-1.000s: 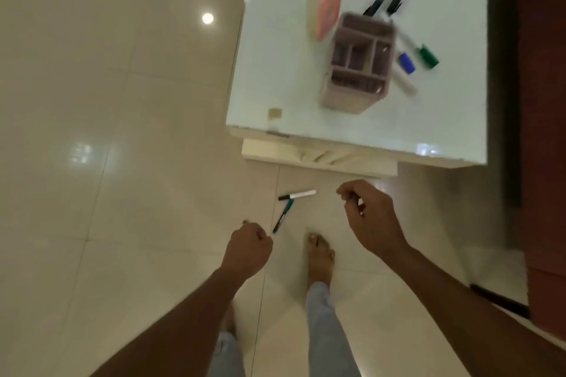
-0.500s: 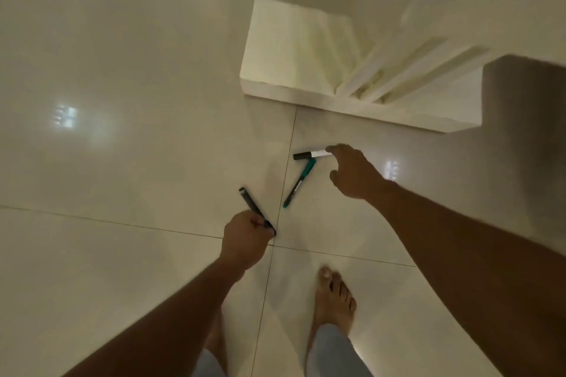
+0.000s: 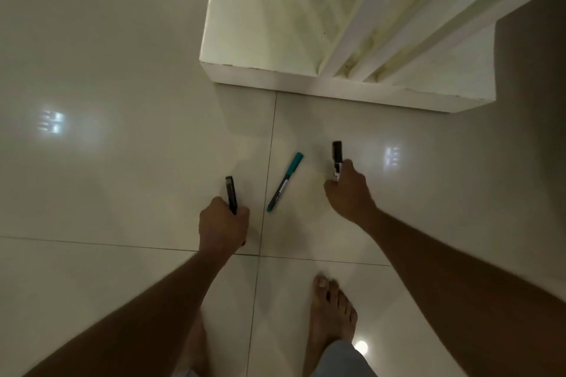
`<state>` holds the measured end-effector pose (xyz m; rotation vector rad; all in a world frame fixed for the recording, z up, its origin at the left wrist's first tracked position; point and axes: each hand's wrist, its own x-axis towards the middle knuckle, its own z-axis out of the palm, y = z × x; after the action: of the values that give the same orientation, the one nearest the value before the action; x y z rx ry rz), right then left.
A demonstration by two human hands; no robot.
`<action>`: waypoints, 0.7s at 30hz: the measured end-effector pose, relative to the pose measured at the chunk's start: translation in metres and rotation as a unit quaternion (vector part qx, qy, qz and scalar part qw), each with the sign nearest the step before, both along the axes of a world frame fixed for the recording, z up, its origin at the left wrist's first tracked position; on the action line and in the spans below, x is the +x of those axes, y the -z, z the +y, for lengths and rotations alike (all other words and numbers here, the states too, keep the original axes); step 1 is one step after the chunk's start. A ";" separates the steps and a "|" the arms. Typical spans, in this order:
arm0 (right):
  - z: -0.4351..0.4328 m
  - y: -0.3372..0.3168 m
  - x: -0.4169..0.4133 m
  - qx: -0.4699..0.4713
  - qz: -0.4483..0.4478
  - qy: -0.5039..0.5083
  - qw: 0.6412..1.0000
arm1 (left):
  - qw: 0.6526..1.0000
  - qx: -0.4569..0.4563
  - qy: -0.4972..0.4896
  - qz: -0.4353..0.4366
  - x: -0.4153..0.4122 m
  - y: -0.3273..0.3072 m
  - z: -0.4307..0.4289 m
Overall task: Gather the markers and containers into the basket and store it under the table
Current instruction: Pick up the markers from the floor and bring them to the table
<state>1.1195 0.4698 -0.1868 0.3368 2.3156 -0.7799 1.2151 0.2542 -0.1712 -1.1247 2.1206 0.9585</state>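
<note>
My left hand (image 3: 223, 225) is closed around a black marker (image 3: 231, 194) whose cap end sticks up out of the fist. My right hand (image 3: 347, 193) grips a white marker with a black cap (image 3: 337, 156), cap pointing away from me. Between the two hands a teal marker (image 3: 284, 182) lies on the floor, slanted, touched by neither hand. The basket and the containers are out of view.
The white table base (image 3: 321, 89) stands just beyond the markers, with slanted white supports (image 3: 367, 18) rising from it. Glossy cream floor tiles (image 3: 107, 162) spread to the left. My bare right foot (image 3: 332, 312) is planted below the hands.
The view dropped from the tabletop to the floor. My right hand reached the black-capped white marker and picked it up. My left hand kept its black marker and moved slightly forward.
</note>
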 end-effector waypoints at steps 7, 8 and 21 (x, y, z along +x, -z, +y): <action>-0.050 -0.002 0.025 -0.132 -0.097 0.223 0.961 | 0.986 0.155 0.023 0.063 -0.058 -0.015 0.028; -0.059 0.002 0.023 -0.130 -0.087 0.213 0.964 | 0.982 0.183 -0.007 0.054 -0.061 -0.012 0.032; -0.055 -0.029 0.049 -0.004 -0.044 0.172 0.984 | 0.947 0.228 -0.226 0.007 -0.021 -0.042 0.042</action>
<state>1.1682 0.4144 -0.1573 0.7686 2.1974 -0.9179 1.1936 0.2966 -0.1295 -1.3714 1.5449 1.5709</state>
